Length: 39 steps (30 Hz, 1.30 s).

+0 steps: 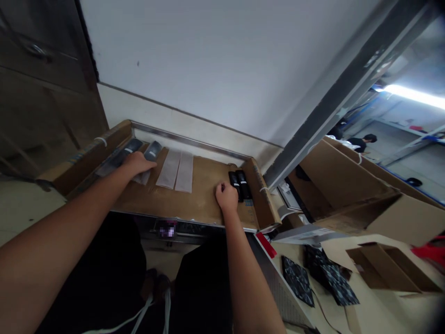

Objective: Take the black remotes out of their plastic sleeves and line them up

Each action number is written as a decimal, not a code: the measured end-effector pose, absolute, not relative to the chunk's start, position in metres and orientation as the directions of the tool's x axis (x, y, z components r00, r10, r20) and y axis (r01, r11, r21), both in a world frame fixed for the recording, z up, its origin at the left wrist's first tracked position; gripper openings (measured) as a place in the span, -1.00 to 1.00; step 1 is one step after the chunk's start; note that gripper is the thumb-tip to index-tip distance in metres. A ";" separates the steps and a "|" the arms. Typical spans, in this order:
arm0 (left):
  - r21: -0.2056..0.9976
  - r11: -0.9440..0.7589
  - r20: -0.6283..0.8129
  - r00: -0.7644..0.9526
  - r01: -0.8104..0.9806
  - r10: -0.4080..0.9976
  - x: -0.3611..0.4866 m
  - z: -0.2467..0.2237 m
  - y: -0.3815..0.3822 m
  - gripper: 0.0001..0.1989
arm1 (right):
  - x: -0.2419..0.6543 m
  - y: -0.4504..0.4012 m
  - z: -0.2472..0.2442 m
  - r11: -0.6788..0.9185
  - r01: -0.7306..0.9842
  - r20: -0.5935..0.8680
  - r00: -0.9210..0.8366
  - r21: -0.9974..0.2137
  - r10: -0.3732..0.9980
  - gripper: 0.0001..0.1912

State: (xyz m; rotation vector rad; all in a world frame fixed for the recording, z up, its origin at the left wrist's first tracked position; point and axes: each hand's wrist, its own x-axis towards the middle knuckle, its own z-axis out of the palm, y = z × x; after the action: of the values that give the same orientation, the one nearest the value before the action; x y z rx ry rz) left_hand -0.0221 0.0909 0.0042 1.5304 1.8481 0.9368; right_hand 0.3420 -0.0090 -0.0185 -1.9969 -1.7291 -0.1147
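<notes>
Head view: your left hand (137,163) lies over a white folded sheet (142,177) beside grey pouches (153,150), its grip impossible to tell; your loosely closed right hand (225,195) rests just beside two black packs (239,184) on the cardboard-lined counter (205,204), with white paper strips (175,170) between your hands.

white wall (208,60), dark cabinet (38,60)
a grey metal post (333,106) runs beside the wall; a strip light (413,95) glows above a pale floor (392,144) in the room beyond.

Paper strips (175,171) between two pairs of packets (239,184) on cardboard (167,202)
</notes>
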 end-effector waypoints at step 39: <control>0.845 0.092 -0.109 -0.001 -0.527 0.994 0.024 -0.008 0.001 -0.76 | 0.259 -0.052 -0.010 0.138 0.099 0.151 0.134 -0.985 0.979 -0.57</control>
State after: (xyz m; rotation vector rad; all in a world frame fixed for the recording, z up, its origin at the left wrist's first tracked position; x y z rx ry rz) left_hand 0.0244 0.0008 -0.0078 0.7071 0.8626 1.3676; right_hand 0.2588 -0.0522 -0.0102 -1.2286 -1.2340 0.9549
